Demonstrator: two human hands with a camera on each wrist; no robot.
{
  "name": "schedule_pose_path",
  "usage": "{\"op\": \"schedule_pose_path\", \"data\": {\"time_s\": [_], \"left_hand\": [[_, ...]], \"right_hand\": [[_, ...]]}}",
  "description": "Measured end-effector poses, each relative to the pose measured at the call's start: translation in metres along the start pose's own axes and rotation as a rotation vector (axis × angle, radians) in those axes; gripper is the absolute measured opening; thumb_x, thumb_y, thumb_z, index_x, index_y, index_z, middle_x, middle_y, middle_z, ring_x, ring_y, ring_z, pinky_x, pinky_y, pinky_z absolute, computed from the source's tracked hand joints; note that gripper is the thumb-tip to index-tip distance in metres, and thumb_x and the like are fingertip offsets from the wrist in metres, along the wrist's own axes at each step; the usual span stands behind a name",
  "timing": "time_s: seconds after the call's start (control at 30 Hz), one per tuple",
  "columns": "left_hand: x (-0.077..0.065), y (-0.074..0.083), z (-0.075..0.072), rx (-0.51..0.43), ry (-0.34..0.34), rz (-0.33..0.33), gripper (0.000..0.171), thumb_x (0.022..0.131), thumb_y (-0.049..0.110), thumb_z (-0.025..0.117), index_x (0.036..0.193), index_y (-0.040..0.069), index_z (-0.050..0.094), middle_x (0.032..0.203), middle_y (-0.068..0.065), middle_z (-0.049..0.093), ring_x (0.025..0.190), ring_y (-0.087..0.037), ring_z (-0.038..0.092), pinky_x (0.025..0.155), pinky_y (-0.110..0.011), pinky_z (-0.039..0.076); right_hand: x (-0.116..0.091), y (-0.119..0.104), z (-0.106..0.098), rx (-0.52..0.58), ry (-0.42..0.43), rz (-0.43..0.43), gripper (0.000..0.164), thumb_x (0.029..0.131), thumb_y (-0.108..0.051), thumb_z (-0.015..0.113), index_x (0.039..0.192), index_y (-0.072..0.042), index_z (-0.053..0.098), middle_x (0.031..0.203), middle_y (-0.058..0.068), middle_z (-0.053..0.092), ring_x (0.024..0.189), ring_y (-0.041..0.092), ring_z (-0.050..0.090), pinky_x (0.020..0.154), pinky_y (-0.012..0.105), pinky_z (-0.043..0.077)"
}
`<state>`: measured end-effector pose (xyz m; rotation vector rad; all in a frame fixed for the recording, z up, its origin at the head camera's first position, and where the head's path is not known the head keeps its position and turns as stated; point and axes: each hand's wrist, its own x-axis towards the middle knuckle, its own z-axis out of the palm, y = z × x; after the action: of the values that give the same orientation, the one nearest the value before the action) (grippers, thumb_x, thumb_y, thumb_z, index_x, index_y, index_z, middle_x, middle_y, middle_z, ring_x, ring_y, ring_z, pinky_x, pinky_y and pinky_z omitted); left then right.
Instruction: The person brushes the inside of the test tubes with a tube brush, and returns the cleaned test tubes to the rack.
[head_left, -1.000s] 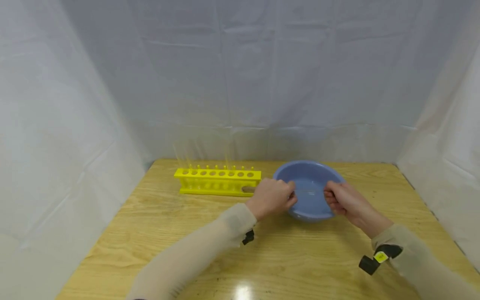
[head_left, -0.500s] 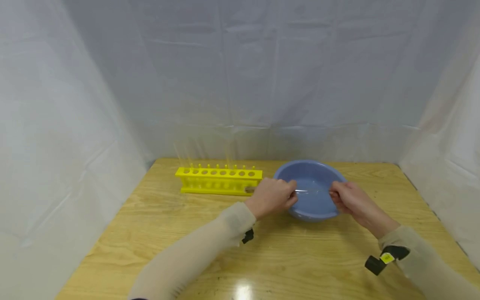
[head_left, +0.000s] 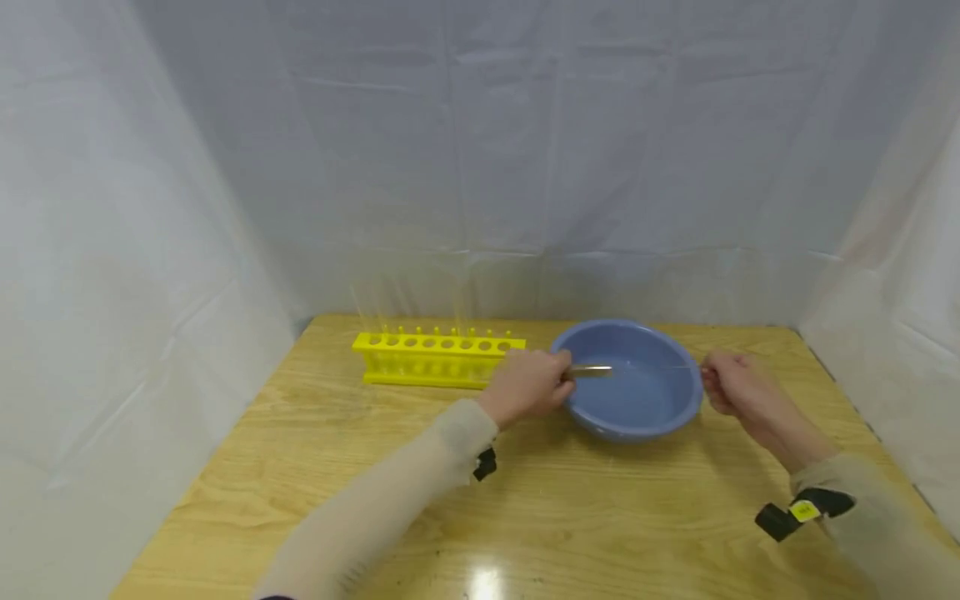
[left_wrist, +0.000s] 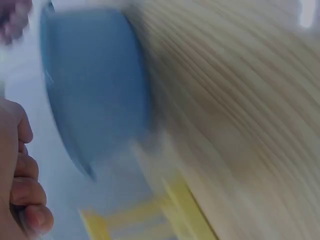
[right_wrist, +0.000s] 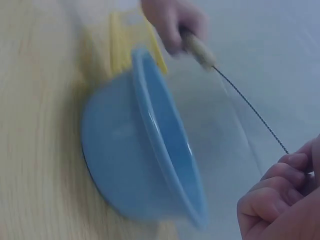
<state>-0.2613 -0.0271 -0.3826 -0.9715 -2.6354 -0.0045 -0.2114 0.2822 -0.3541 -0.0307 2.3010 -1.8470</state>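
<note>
My left hand [head_left: 528,385] grips a clear test tube that points right over the blue basin [head_left: 626,427]. Brown bristles of a test tube brush [head_left: 592,371] show inside the tube's end, just past the fingers. From there the brush's twisted wire [right_wrist: 252,111] runs across to my right hand [head_left: 738,396], whose curled fingers pinch it beyond the basin's right rim. In the left wrist view the left hand [left_wrist: 20,180] has its fingers curled, and most of the tube is hidden.
Behind and left of the left hand stands a yellow test tube rack [head_left: 431,343] with several clear tubes upright in it. The wooden table [head_left: 570,517] ends at a white sheet [head_left: 495,167] at the back and sides.
My right hand has moved right, pulling the wire with it. The brush's bristles have shifted from left of my left hand to its right side. The left hand has moved slightly left.
</note>
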Motion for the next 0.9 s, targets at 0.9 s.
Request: {"op": "schedule_pose_path", "data": {"time_s": [0.9], "left_hand": [[-0.013,-0.011,-0.009,0.063,-0.002,-0.032,0.024,0.095,0.041,0.061,0.081,0.021,0.056,0.06,0.008,0.053,0.047,-0.008,0.046,0.041,-0.027,0.038]], "right_hand": [[-0.002,0.004,0.005,-0.134,0.035,-0.209,0.042,0.11,-0.027,0.037,0.081,0.001,0.05,0.063,-0.002,0.037,0.053,0.013,0.033,0.053,0.03,0.035]]}}
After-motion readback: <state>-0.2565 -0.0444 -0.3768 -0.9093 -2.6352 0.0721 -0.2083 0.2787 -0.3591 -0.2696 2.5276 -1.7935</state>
